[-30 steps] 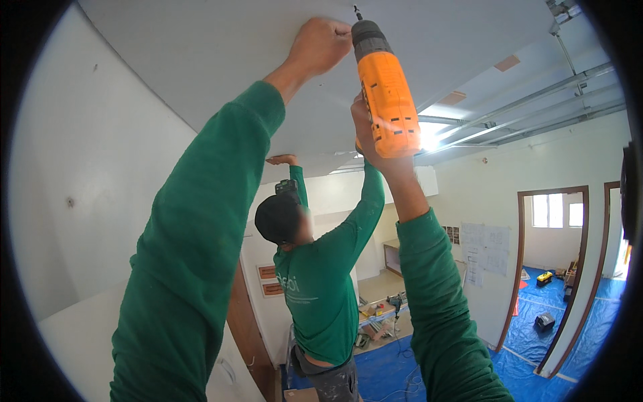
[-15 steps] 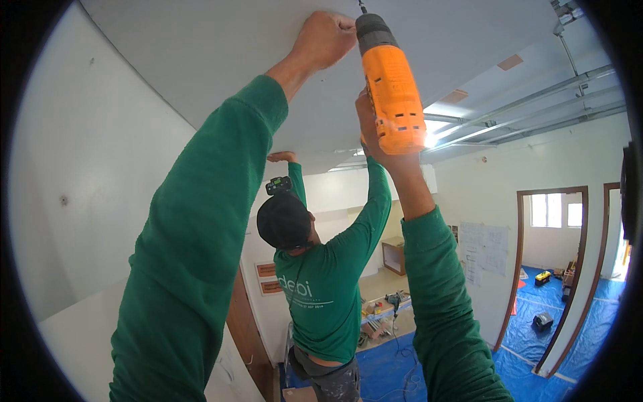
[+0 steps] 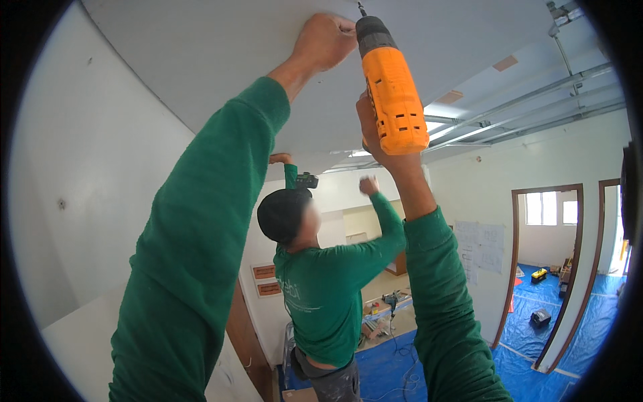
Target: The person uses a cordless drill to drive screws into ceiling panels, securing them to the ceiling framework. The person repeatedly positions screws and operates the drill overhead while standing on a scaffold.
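My right hand [image 3: 376, 130] is wrapped round the handle of an orange and black cordless drill [image 3: 395, 97], held upright overhead. The bit [image 3: 362, 8] at its tip points up at the grey ceiling panel [image 3: 221, 60], near the top edge of the picture. Just left of the black chuck, my left hand [image 3: 323, 43] is closed, with its fingers curled together close to the panel. Whatever those fingers hold, if anything, is hidden from view. Green sleeves cover both my forearms.
A co-worker in a green shirt and dark cap [image 3: 284, 214] stands ahead, one hand against the panel. Metal ceiling framing [image 3: 522, 110] is exposed at right. Beyond are a cluttered bench [image 3: 388, 305], doorways [image 3: 546, 261] and blue floor sheeting [image 3: 388, 365]. A white wall [image 3: 60, 154] rises at left.
The co-worker has lowered the right arm from the ceiling and turned the head to the right. My hands and the drill have barely moved.
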### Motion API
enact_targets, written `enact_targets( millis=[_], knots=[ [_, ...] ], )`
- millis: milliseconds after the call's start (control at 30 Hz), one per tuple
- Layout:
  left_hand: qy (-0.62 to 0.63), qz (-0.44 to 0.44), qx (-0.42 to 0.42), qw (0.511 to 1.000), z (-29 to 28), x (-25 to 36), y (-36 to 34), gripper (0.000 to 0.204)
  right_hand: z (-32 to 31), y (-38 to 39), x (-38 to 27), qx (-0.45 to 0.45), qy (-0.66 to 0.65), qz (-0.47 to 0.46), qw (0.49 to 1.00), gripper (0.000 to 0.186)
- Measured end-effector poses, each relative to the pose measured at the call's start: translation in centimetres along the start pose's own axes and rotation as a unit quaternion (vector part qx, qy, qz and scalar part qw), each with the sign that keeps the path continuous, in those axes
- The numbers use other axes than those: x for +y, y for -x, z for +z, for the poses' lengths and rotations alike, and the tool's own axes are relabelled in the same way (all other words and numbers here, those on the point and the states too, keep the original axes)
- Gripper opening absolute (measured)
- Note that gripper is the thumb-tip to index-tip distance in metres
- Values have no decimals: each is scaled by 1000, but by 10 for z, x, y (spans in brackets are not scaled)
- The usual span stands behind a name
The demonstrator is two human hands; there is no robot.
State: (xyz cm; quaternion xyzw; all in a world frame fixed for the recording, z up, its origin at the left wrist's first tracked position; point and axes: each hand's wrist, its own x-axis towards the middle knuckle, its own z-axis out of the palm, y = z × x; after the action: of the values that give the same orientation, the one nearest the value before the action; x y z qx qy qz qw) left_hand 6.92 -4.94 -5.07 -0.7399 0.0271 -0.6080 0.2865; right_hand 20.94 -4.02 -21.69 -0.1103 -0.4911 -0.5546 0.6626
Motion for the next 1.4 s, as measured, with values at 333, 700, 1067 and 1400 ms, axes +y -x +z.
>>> enact_targets(
  millis=[333, 700, 1067, 1400],
  knots=[
    [-2, 3, -5, 1000, -2, -2, -3, 25, -4, -9, -4, 23, -14, -67, 997, 9],
    [3, -39, -47, 998, -7, 6, -2, 25, -13, -11, -9, 20, -37, -54, 998, 10],
    [1, -4, -19, 1000, 1, -4, -1, 26, -17, -14, -11, 1, -21, -67, 998, 9],
    [4, -14, -14, 1000, -2, -1, -3, 24, -18, -17, -16, -8, -73, -24, 997, 10]
  ],
)
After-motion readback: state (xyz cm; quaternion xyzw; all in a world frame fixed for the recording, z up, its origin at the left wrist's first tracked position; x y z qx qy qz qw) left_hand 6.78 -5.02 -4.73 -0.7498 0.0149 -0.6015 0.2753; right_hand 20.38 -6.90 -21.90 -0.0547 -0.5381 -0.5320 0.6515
